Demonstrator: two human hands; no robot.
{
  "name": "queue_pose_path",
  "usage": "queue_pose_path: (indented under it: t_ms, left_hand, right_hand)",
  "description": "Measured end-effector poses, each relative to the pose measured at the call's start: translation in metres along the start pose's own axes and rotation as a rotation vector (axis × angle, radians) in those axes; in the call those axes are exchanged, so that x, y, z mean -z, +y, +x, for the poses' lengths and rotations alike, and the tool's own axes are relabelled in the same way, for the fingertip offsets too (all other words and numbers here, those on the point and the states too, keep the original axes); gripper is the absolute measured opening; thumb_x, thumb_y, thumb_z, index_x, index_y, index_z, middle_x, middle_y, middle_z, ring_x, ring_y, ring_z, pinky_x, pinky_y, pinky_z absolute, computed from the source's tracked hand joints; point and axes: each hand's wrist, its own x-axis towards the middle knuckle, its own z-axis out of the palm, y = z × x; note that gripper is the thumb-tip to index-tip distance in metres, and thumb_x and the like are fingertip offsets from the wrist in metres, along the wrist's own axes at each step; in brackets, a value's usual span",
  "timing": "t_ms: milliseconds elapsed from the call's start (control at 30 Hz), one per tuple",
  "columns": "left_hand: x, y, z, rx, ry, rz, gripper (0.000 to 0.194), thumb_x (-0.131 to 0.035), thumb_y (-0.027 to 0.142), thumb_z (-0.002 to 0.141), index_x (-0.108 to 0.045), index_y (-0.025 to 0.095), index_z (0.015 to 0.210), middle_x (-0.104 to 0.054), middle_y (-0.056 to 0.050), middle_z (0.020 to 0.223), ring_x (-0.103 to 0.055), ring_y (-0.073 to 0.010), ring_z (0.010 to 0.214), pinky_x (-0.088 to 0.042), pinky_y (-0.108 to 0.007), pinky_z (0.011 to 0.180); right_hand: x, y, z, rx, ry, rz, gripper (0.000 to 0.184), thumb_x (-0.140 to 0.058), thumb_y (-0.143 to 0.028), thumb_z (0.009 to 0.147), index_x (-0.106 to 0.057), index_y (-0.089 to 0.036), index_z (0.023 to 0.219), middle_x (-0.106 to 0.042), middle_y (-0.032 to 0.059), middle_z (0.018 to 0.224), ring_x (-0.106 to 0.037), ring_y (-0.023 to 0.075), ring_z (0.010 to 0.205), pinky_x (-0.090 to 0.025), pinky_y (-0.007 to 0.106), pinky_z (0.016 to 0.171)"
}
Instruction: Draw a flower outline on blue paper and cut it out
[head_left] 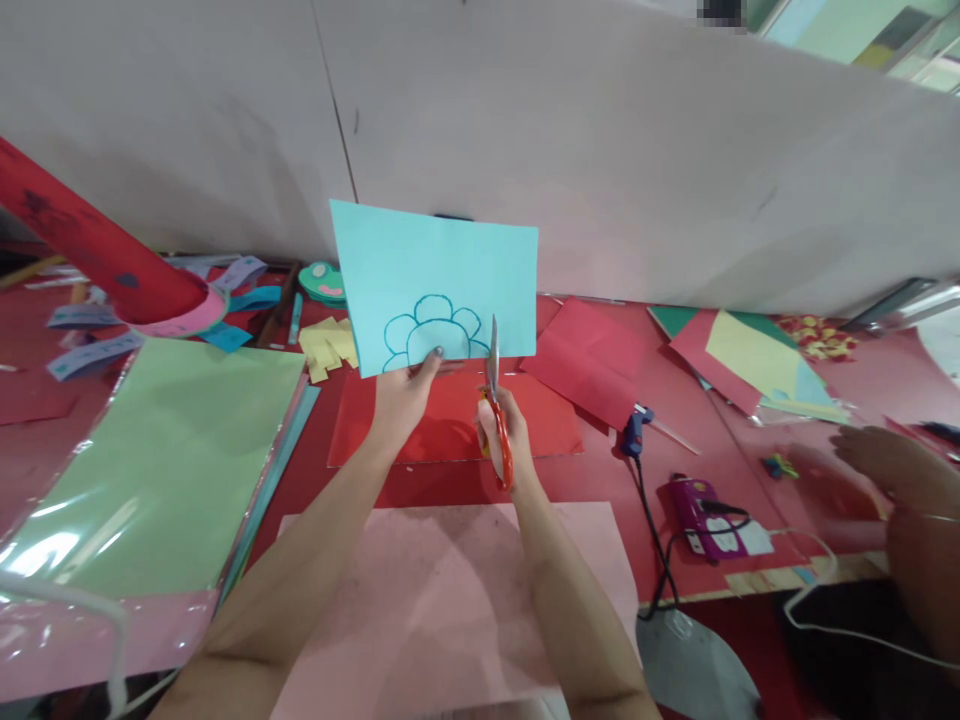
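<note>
My left hand point(409, 400) grips the lower edge of a light blue paper sheet point(450, 260), thumb in front and fingers hidden behind. A half-flower outline with rounded petals is drawn on the sheet along that lower edge. In my right hand point(514, 420) is a pair of scissors point(501, 445) with orange-red handles, pointing upward. Its blades are at the sheet's lower edge, just right of the drawn petals. Below both hands lies a bright red sheet point(442, 430) on the red table.
Green sheets in plastic point(172, 450) lie left, beside a red post point(97, 235). Yellow paper pieces point(327, 345) sit behind. To the right are red paper point(589, 360), a glue gun point(636, 430), a purple power box point(705, 520) and another person's hand point(870, 460).
</note>
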Motion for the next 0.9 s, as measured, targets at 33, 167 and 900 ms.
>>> queue_pose_path:
  t_ms: [33, 167, 900]
  left_hand:
    - [0.000, -0.001, 0.000, -0.009, 0.003, 0.001, 0.037, -0.066, 0.052, 0.078, -0.068, 0.018, 0.092, -0.074, -0.011, 0.096, -0.068, -0.0287, 0.101, -0.051, -0.041, 0.098]
    - [0.001, -0.007, 0.002, 0.011, -0.010, -0.009, 0.035, -0.066, 0.049, 0.079, -0.068, 0.016, 0.092, -0.074, -0.011, 0.092, -0.068, -0.0288, 0.100, -0.052, -0.042, 0.096]
    - [0.017, -0.003, 0.012, -0.013, 0.117, 0.158, 0.027, -0.061, 0.044, 0.080, -0.063, 0.018, 0.077, -0.064, -0.001, 0.065, -0.064, -0.0199, 0.074, -0.050, -0.028, 0.070]
  right_hand:
    - [0.000, -0.001, 0.000, -0.022, 0.014, 0.008, 0.044, -0.054, -0.056, 0.083, -0.053, -0.023, 0.111, -0.047, -0.0034, 0.066, -0.044, 0.0095, 0.055, -0.035, 0.022, 0.049]
    - [-0.001, -0.002, 0.000, -0.071, 0.041, 0.026, 0.046, -0.059, -0.056, 0.080, -0.055, -0.022, 0.110, -0.047, -0.0041, 0.065, -0.043, 0.0093, 0.055, -0.035, 0.022, 0.049]
    - [-0.001, 0.002, -0.004, -0.011, -0.138, -0.006, 0.039, -0.060, -0.053, 0.082, -0.055, -0.023, 0.107, -0.040, -0.0062, 0.062, -0.036, 0.0079, 0.052, -0.033, 0.022, 0.050]
